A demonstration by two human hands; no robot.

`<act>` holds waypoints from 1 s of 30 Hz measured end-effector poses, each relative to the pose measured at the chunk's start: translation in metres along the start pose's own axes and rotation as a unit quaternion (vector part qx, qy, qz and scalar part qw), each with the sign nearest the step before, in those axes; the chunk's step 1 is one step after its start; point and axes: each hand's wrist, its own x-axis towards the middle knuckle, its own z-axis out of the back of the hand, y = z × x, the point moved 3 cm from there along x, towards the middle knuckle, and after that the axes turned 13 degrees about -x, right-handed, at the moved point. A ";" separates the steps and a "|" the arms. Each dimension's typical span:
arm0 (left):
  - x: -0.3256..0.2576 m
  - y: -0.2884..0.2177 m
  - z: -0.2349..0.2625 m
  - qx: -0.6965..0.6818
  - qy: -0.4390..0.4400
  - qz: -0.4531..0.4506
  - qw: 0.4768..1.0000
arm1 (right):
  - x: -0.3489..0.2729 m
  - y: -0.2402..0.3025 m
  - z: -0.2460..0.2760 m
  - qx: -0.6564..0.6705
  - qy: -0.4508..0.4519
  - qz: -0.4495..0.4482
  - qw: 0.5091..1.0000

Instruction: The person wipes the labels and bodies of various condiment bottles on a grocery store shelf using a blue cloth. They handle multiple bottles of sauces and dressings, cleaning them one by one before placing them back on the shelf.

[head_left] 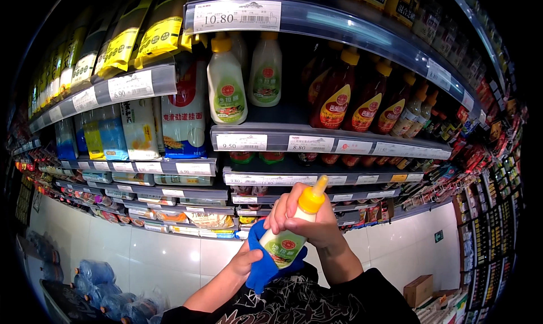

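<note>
A squeeze bottle of pale salad dressing, with a green label and a yellow nozzle cap, is held tilted before my chest. My right hand is closed round its upper part, just below the cap, with the thumb across the front. Lower down, my left hand grips a blue cloth that wraps the side and base of the bottle. Part of the left fingers is hidden behind the cloth. Ahead on the shelf stand a matching bottle at the front edge and another matching bottle farther back.
Dark red sauce bottles with yellow caps stand right on that shelf. Yellow packets and bagged noodles fill the left shelves. Large blue water bottles sit lower left; a cardboard box is lower right.
</note>
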 end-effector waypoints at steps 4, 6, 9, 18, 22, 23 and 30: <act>0.010 0.002 -0.006 0.050 -0.061 -0.068 0.995 | 0.000 -0.002 -0.016 -0.129 0.091 0.107 0.982; 0.018 0.001 0.000 0.081 -0.107 -0.104 0.985 | 0.000 -0.011 -0.025 -0.221 0.149 0.122 0.956; 0.023 -0.003 0.014 0.048 -0.150 -0.160 0.974 | 0.002 -0.031 -0.043 -0.319 0.248 0.157 0.901; 0.018 -0.003 0.041 -0.135 -0.126 -0.178 0.966 | -0.026 -0.059 -0.065 -0.401 -0.124 0.380 0.824; 0.016 -0.022 0.045 -0.111 -0.134 -0.152 0.973 | -0.025 -0.060 -0.055 -0.399 -0.207 0.343 0.825; 0.016 -0.026 0.044 -0.059 -0.192 -0.152 0.968 | -0.024 -0.055 -0.053 -0.384 -0.178 0.329 0.844; 0.008 -0.048 0.046 -0.077 -0.138 0.001 0.988 | -0.012 -0.035 -0.037 -0.222 0.039 0.161 0.961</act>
